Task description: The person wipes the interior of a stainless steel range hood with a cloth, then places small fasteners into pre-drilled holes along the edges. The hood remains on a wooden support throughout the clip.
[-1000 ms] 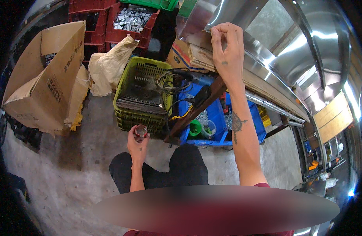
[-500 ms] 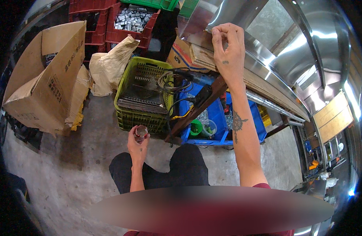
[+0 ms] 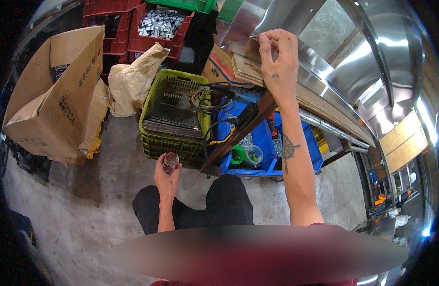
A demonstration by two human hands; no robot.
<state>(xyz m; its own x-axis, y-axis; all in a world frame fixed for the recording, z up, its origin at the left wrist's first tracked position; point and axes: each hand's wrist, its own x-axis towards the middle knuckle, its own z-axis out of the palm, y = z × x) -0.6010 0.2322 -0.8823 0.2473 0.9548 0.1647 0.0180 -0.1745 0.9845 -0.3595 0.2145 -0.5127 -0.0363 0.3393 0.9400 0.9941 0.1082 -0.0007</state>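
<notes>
The left hand's (image 3: 167, 180) grip is curled round one small clear cup (image 3: 171, 163), just in front of the crate (image 3: 152, 101), round end toward the camera, long axis roughly upright. The right hand's (image 3: 279, 64) grip is narrow, pinching one thin piece (image 3: 254, 37) that points left, lying crosswise by the metal sheet (image 3: 241, 24). Beyond: two blue bins (image 3: 264, 134), one large cardboard box (image 3: 57, 117).

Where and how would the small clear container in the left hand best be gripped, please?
The small clear container is probably best gripped around its side, coming from the far side: its round top faces up, and the left hand wraps it from the near side.
</notes>
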